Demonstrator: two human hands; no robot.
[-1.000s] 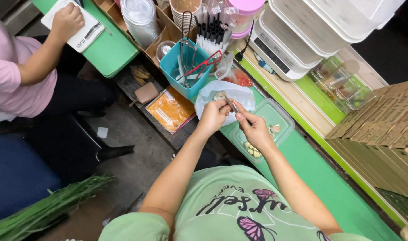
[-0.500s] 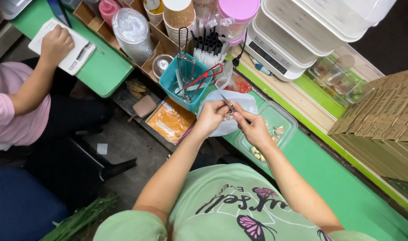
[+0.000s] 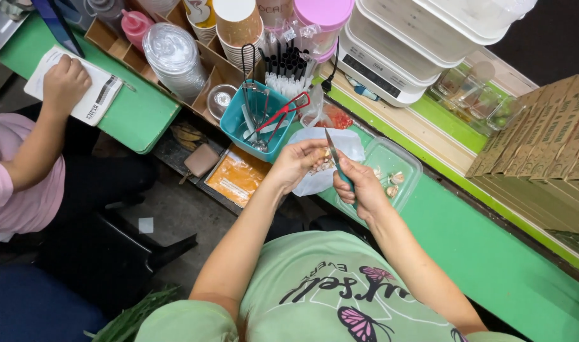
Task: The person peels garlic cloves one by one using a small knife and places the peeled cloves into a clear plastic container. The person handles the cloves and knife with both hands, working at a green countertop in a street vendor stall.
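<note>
My left hand [image 3: 297,161] pinches a small garlic clove [image 3: 326,154] above a white plastic bag [image 3: 321,180] on the green counter. My right hand [image 3: 360,185] grips a small knife [image 3: 332,148] with a teal handle, blade pointing up and away, just right of the clove. Under my right hand sits a clear plastic tray [image 3: 406,166] with a few garlic cloves in it.
A teal tub [image 3: 237,121] holds tongs and utensils. Behind it stand stacked cups [image 3: 237,25], clear lids [image 3: 169,54], a scale [image 3: 378,76] and white bins. Cardboard boxes [image 3: 549,136] lie at the right. Another person in pink rests a hand [image 3: 64,82] on a notepad [image 3: 99,101].
My right hand has pulled the knife slightly back from the clove and raised the blade. The camera view has shifted, so everything sits a little lower and further left.
</note>
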